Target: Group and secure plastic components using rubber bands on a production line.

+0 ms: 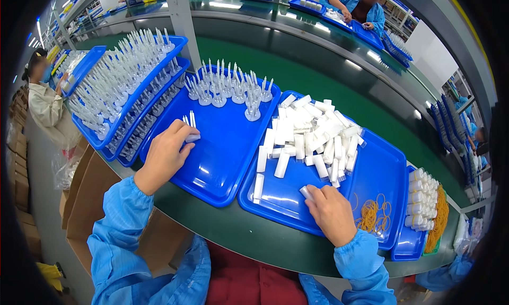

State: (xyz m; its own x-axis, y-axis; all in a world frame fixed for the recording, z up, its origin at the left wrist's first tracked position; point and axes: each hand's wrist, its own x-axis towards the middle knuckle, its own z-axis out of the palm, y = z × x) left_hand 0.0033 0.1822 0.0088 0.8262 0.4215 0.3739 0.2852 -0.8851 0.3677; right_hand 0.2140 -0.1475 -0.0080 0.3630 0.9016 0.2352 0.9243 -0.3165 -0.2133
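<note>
Left hand [165, 152]: we see it clamped on white spiked pieces [190, 129], over the left blue tray [222, 167].
Right hand [331, 212]: we see its fingers pinching a white cap [306, 192], just below the cap pile [313, 132].

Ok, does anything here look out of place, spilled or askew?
Nothing is spilled. The white caps lie in a loose jumbled heap on their blue tray, while the white nozzle pieces stand upright in rows. Rubber bands lie scattered near the right hand.
</note>
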